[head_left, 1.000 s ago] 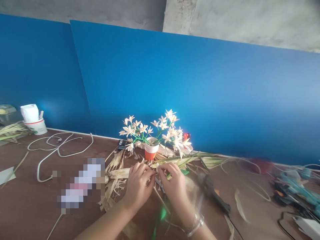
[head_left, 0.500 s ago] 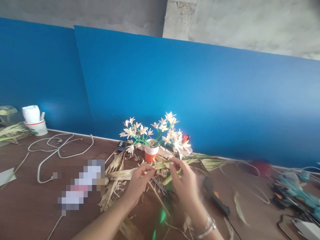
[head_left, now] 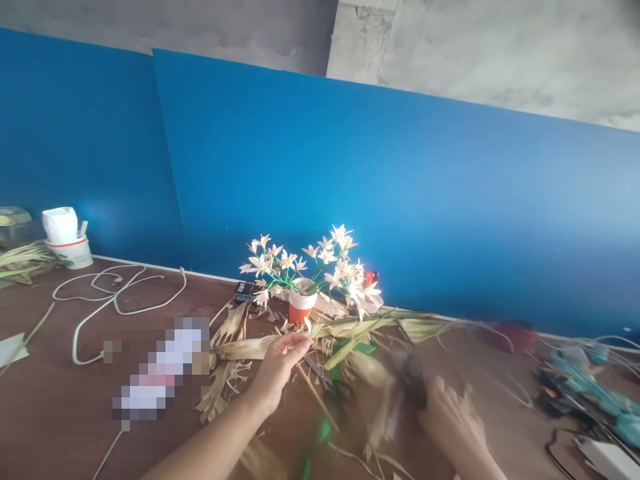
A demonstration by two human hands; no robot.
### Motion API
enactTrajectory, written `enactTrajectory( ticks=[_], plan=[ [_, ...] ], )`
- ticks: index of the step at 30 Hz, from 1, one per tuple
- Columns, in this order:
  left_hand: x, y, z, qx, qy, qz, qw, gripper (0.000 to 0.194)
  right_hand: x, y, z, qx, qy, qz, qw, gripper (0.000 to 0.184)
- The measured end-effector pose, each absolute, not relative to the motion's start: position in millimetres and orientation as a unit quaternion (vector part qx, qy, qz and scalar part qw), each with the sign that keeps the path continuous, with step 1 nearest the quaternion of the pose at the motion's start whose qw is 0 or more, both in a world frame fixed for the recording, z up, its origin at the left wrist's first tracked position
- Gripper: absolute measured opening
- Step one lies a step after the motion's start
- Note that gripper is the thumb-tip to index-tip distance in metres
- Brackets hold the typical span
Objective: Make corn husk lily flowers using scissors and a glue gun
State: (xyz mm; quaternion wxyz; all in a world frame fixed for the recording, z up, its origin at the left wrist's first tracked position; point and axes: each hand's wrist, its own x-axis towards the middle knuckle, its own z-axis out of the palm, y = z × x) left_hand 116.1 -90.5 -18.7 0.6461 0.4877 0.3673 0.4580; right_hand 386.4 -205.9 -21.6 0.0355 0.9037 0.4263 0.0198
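I had my left hand point(head_left: 279, 365) pinched nearly closed on a small pale petal piece point(head_left: 310, 327), partly hidden by its fingertips, just before the orange cup point(head_left: 301, 308), while my blurred right hand point(head_left: 454, 419), half curled beside the smeared dark tool point(head_left: 414, 380) on the desk point(head_left: 60, 400), left its grip unclear.

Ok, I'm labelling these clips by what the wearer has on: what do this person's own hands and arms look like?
The left hand has no glove or ring showing, and its wrist and visible forearm no sleeve. The right hand, blurred, shows no glove.
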Motion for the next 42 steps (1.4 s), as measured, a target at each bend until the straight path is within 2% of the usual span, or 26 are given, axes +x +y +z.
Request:
enactTrajectory(
  ticks=[4, 7, 9, 11, 13, 14, 17, 20, 23, 29, 32, 34, 36, 38, 42],
  plan=[
    [116.7, -90.1, -25.3, 0.470, 0.348, 0.464, 0.666, 0.021, 387.2, -205.0, -23.6, 0.903, 0.429, -0.007, 0.014, 0.027],
    [116.7, -90.3, -26.5, 0.461, 0.329, 0.461, 0.683, 0.017, 381.7, -204.0, -10.7, 0.908, 0.419, 0.015, -0.017, 0.026],
    [116.0, -91.4, -23.1, 0.457, 0.310, 0.445, 0.705, 0.016, 372.0, -199.1, 2.8, 0.887, 0.447, 0.039, -0.107, 0.028],
    [114.8, -92.9, -18.2, 0.453, 0.279, 0.421, 0.735, 0.017, 357.3, -189.2, 16.1, 0.813, 0.518, -0.005, -0.267, 0.027],
    [113.5, -93.9, -14.6, 0.449, 0.239, 0.394, 0.765, 0.017, 338.4, -176.1, 25.5, 0.711, 0.570, -0.142, -0.387, 0.028],
    [112.9, -94.2, -13.8, 0.446, 0.221, 0.382, 0.778, 0.017, 327.9, -169.5, 28.3, 0.668, 0.576, -0.223, -0.415, 0.031],
    [111.2, -94.4, -14.9, 0.433, 0.177, 0.354, 0.810, 0.017, 296.1, -154.7, 30.9, 0.567, 0.568, -0.412, -0.431, 0.038],
    [110.0, -94.5, -16.7, 0.423, 0.157, 0.335, 0.827, 0.018, 270.4, -149.7, 29.8, 0.499, 0.528, -0.525, -0.442, 0.028],
    [109.4, -95.1, -16.4, 0.414, 0.160, 0.320, 0.837, 0.020, 257.9, -148.8, 27.9, 0.433, 0.480, -0.589, -0.486, 0.022],
    [109.5, -95.1, -17.5, 0.386, 0.143, 0.300, 0.860, 0.016, 263.6, -144.3, 19.7, 0.363, 0.445, -0.647, -0.502, 0.029],
    [109.2, -94.1, -19.4, 0.384, 0.134, 0.291, 0.866, 0.011, 269.2, -145.9, 23.1, 0.369, 0.473, -0.634, -0.488, 0.051],
    [109.0, -93.5, -20.3, 0.393, 0.127, 0.286, 0.865, 0.009, 272.0, -149.2, 29.1, 0.399, 0.516, -0.593, -0.471, 0.073],
    [109.0, -93.3, -20.8, 0.402, 0.127, 0.279, 0.863, 0.008, 274.0, -153.3, 35.2, 0.430, 0.572, -0.534, -0.451, 0.085],
    [109.3, -93.5, -21.0, 0.409, 0.137, 0.270, 0.861, 0.008, 275.1, -157.4, 39.6, 0.456, 0.624, -0.471, -0.424, 0.085],
    [110.1, -93.2, -22.1, 0.412, 0.158, 0.257, 0.860, 0.010, 273.9, -163.8, 43.5, 0.505, 0.693, -0.354, -0.373, 0.070]
  ],
)
